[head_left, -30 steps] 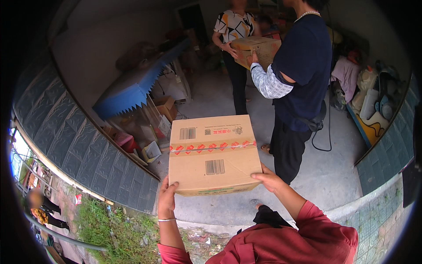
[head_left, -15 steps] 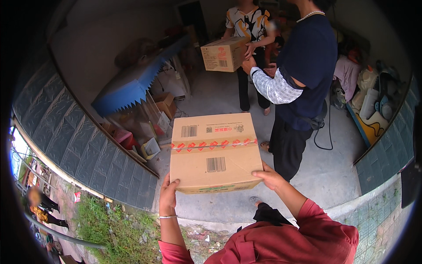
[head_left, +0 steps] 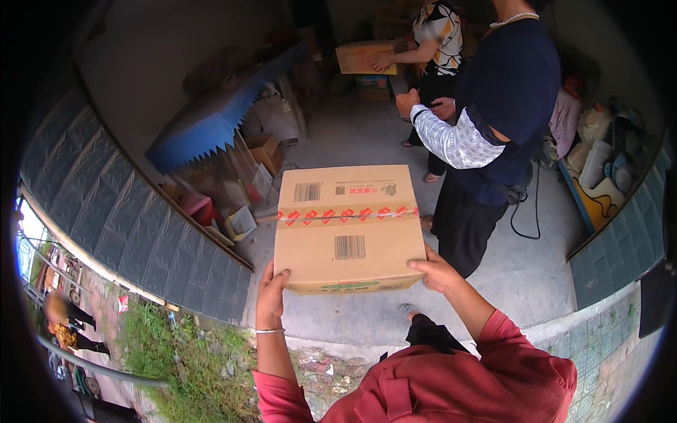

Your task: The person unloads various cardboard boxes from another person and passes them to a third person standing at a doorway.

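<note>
A brown cardboard box [head_left: 349,194], sealed across its top with clear tape printed in red, is held out level in front of me. My left hand [head_left: 271,289] grips its near left corner, the thumb over the top edge. At the near right corner my right hand [head_left: 436,271] has its thumb along the top edge. The fingers of both hands are partly hidden by the box. Ahead of it, a co-worker [head_left: 504,77] in a dark blue top and patterned sleeve covers has bent arms and no box. Farther back another person [head_left: 438,35] carries a second cardboard box [head_left: 367,56].
A blue scalloped canopy [head_left: 204,137] over a glass-sided stand lines the left of the room. An open carton [head_left: 266,151] and a red bucket [head_left: 201,209] sit nearby. Tiled walls [head_left: 141,204] flank the doorway. Bags and household goods [head_left: 599,151] pile up at right.
My box has moved slightly up and forward, still in both hands. The person at the back has turned and moved away with the other box, and the co-worker's hands have come off it.
</note>
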A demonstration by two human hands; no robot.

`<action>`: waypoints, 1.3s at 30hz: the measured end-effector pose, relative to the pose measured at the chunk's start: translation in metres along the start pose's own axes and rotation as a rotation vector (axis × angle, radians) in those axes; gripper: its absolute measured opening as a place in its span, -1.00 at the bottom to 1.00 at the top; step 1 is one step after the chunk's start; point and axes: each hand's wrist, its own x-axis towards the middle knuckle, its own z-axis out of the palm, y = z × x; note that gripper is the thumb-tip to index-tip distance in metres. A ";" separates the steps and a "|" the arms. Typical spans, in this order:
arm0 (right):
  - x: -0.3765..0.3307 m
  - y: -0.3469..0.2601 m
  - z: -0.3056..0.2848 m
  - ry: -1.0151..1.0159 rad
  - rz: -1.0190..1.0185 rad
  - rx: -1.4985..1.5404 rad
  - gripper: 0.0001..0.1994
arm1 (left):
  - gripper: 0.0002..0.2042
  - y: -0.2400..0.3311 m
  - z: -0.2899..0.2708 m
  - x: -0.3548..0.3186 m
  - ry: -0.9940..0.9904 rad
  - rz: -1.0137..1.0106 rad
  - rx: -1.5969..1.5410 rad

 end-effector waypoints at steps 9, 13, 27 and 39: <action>-0.009 -0.021 0.013 0.037 0.096 -0.016 -0.16 | -0.55 -0.003 -0.004 0.000 0.004 0.001 -0.011; -0.009 -0.024 0.015 0.037 0.090 -0.013 -0.16 | -0.56 -0.001 -0.003 0.001 0.000 -0.001 -0.005; 0.001 -0.002 0.000 0.016 0.033 0.001 -0.20 | -0.57 -0.004 -0.003 0.005 -0.015 -0.003 -0.004; 0.035 0.006 -0.027 -0.189 0.614 0.563 -0.44 | -0.56 -0.011 0.011 0.036 -0.059 -0.003 0.038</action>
